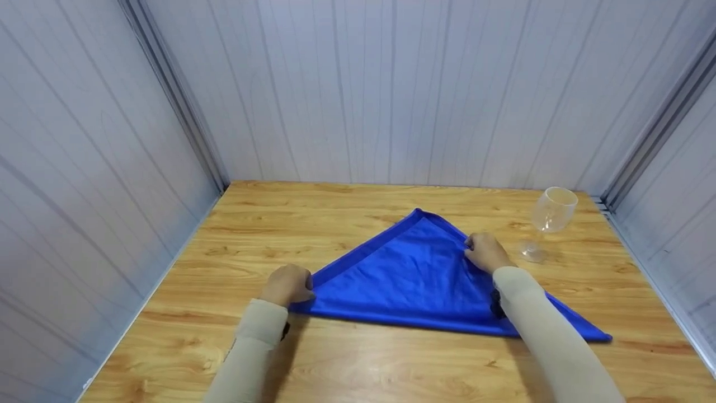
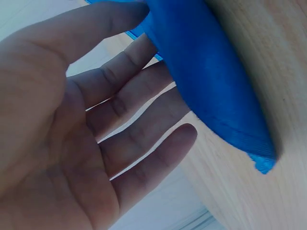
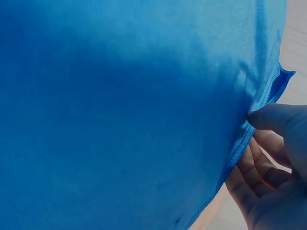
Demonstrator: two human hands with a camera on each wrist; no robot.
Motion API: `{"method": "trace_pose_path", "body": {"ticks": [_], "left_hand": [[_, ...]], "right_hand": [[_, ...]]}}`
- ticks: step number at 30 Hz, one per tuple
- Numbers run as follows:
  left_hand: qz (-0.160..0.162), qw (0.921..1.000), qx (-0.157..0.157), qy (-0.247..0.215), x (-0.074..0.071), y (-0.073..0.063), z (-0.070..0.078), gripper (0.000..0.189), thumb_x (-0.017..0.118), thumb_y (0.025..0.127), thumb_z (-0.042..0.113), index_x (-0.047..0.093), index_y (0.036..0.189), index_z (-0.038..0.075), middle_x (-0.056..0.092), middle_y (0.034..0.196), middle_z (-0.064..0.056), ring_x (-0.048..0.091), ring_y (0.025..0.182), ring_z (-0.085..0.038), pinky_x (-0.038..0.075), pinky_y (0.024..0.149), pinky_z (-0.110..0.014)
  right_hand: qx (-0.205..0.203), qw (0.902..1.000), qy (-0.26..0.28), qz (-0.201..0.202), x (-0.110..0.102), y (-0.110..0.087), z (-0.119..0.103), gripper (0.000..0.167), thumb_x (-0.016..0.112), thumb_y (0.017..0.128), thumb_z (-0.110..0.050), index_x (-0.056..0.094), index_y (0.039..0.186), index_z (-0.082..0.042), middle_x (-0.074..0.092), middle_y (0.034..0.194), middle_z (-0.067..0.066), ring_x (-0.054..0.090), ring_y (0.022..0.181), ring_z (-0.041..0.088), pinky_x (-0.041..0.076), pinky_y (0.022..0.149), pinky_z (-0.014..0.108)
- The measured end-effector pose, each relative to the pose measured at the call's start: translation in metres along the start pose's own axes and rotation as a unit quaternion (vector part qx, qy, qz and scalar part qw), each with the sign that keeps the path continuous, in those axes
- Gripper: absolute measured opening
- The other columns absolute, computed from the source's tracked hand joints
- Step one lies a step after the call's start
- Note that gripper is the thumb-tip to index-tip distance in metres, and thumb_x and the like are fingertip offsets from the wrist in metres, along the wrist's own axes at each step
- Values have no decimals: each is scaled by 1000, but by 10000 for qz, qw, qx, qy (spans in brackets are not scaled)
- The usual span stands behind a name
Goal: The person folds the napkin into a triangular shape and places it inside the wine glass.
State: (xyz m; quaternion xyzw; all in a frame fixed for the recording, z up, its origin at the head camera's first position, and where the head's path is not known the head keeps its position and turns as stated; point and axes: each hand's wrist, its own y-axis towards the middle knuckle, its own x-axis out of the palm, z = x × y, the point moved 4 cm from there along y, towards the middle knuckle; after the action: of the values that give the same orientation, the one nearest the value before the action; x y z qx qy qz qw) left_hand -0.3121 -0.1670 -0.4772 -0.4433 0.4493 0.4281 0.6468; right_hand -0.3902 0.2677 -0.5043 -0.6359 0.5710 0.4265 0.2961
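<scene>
Head view shows a blue cloth (image 1: pixel 403 268) lying as a broad triangle on the wood-grained table (image 1: pixel 235 235), its long edge nearest the person and its peak pointing toward the rear wall (image 1: pixel 363 95). Left hand (image 1: pixel 287 284) is at the cloth's left corner; its grip is a pinch, the left wrist view showing the thumb on one face, fingertips passing behind, and the little finger clear of the fabric. Right hand (image 1: pixel 485 252) is on the right sloping edge below the peak; its grip likewise pinches the hem between thumb and fingers. The right corner lies flat on the table, outside either grip. A clear stemmed glass (image 1: pixel 554 210) stands upright beyond the right hand, apart from the cloth. Light sleeves (image 1: pixel 246 347) cover both forearms.
</scene>
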Motion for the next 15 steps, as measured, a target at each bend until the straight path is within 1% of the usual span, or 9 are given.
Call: {"method": "trace_pose_path", "body": {"ticks": [5, 8, 12, 15], "left_hand": [[-119, 9999, 23, 53, 0, -3, 0, 15, 83, 80, 21, 72, 78, 10, 66, 78, 0, 56, 70, -18, 53, 71, -41], [-74, 9999, 104, 33, 0, -6, 0, 12, 83, 80, 18, 74, 77, 11, 67, 78, 1, 58, 71, -18, 54, 72, -41], [-8, 9997, 226, 41, 0, -7, 1, 11, 81, 81, 14, 72, 74, 13, 66, 77, 1, 58, 72, -18, 53, 72, -42], [10, 9997, 220, 114, 1, -7, 1, 12, 80, 82, 14, 71, 74, 13, 66, 77, 1, 58, 72, -18, 53, 72, -42]], "right_hand": [[58, 9998, 86, -196, -3, -4, 0, 20, 68, 88, -4, 68, 101, 11, 69, 98, 24, 65, 91, 39, 51, 86, 53], [35, 9996, 77, -257, -4, -5, 1, 22, 67, 86, -5, 68, 101, 11, 69, 97, 24, 65, 91, 40, 51, 86, 53], [19, 9995, 21, -309, -5, -5, 3, 22, 66, 84, -7, 68, 99, 9, 69, 94, 22, 64, 89, 38, 50, 84, 53], [71, 9991, 14, -410, -5, -5, 3, 22, 66, 86, -9, 68, 99, 8, 69, 94, 20, 64, 89, 37, 50, 84, 53]]}}
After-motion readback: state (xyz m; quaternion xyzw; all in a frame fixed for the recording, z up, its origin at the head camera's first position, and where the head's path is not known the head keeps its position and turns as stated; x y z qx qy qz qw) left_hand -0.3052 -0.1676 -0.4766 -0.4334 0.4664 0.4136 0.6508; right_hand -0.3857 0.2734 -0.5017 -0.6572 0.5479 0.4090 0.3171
